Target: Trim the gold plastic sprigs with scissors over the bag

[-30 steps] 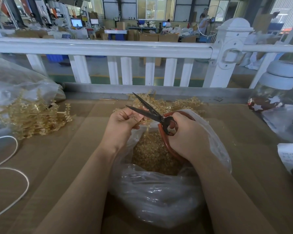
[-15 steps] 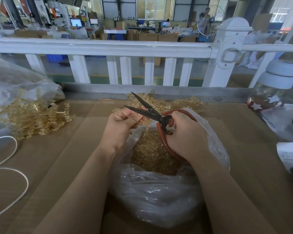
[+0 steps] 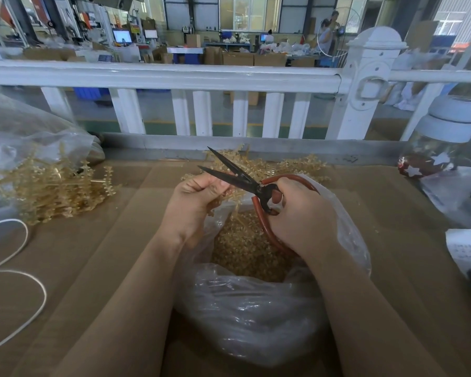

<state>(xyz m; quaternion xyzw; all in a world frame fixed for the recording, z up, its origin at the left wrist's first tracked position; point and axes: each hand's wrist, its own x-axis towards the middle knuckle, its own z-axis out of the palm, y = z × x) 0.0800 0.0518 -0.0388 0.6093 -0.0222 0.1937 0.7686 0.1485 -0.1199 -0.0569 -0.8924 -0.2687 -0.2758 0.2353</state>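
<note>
Over the bag the cutting step is in hand: left hand fingers pinch a gold sprig, right hand fingers curl through the scissors (blades parted). Next, I judge, the blades must close on the sprig just beside that pinch.

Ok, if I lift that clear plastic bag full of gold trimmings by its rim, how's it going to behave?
The bag would probably go floppy: its thin film is crumpled and slumped on the cardboard. It likely feels light for its bulk, since the trimmings are small plastic bits. With the mouth open and sagging, bits may spill if it tilts.
</note>
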